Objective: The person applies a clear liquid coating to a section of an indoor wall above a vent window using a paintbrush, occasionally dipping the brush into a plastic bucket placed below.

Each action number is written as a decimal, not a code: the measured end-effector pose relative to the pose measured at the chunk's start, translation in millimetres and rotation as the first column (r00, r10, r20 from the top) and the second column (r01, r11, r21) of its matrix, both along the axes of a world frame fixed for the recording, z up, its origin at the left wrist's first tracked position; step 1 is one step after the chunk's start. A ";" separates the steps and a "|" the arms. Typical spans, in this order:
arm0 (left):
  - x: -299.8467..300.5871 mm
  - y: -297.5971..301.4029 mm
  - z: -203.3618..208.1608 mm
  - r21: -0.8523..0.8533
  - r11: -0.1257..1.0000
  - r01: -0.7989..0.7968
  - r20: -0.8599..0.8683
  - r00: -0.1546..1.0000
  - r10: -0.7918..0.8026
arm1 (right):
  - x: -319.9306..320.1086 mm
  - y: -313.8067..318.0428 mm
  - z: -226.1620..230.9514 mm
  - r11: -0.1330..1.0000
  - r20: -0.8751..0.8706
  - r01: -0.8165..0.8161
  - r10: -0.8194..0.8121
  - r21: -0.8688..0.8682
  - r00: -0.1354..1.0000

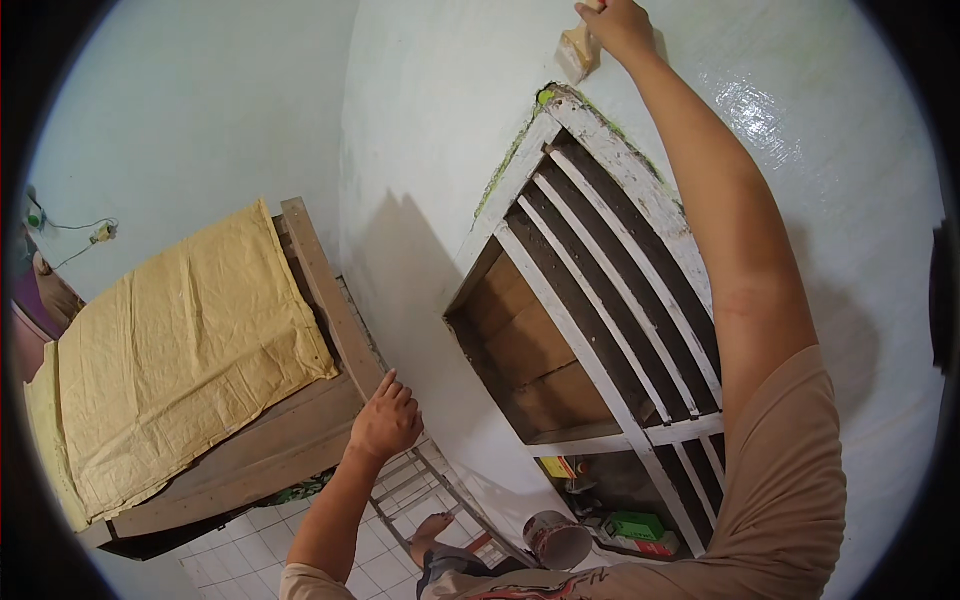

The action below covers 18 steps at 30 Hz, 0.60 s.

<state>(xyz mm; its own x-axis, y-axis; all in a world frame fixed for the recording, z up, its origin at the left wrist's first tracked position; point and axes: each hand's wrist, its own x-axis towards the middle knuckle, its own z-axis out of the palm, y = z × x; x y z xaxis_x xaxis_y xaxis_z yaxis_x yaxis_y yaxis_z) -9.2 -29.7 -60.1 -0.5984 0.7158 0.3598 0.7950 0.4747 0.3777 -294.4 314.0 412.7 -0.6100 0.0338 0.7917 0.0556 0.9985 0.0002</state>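
Observation:
High on the pale wall, my right hand grips a paintbrush with a wide, pale head. Its bristles are against or very near the wall, just above the top corner of a white-framed window opening. My left hand is lower down, its fingers curled over the corner of a brown wooden frame. Flaking white paint and green patches show along the window frame's upper edges. To the right of my raised forearm, a patch of wall shines as if wet.
A yellowish sheet covers the top of the wooden structure. Below me are a ladder, a paint-stained bucket and white floor tiles. A green box sits within the window's lower part. A cable with a socket hangs at far left.

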 end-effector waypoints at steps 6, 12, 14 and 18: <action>-1.2 0.0 1.4 0.012 1.000 0.013 -0.017 1.000 -0.013 | 15.9 -11.1 41.2 0.994 -0.174 -0.010 0.029 0.107 0.984; -1.2 -1.0 -1.7 -0.009 1.000 -0.006 -0.026 1.000 0.006 | 34.8 -36.2 86.9 0.926 0.063 -0.195 0.226 -0.324 0.972; -0.7 -0.2 -2.2 -0.015 1.000 -0.002 -0.014 1.000 0.002 | 38.0 -33.8 84.5 0.781 0.096 -0.266 0.383 -0.565 0.919; 0.1 -1.7 -2.7 -0.014 1.000 0.000 -0.020 1.000 0.000 | 34.1 -35.7 50.5 0.751 0.074 -0.338 0.455 -0.567 0.888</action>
<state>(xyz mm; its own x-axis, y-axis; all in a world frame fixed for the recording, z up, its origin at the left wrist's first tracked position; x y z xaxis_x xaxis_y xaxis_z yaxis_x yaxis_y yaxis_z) -9.2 -31.4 -62.7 -0.5909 0.7212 0.3616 0.8026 0.4798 0.3544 -260.3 278.3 463.2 -0.8009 0.1269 0.5852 -0.2877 0.7756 -0.5619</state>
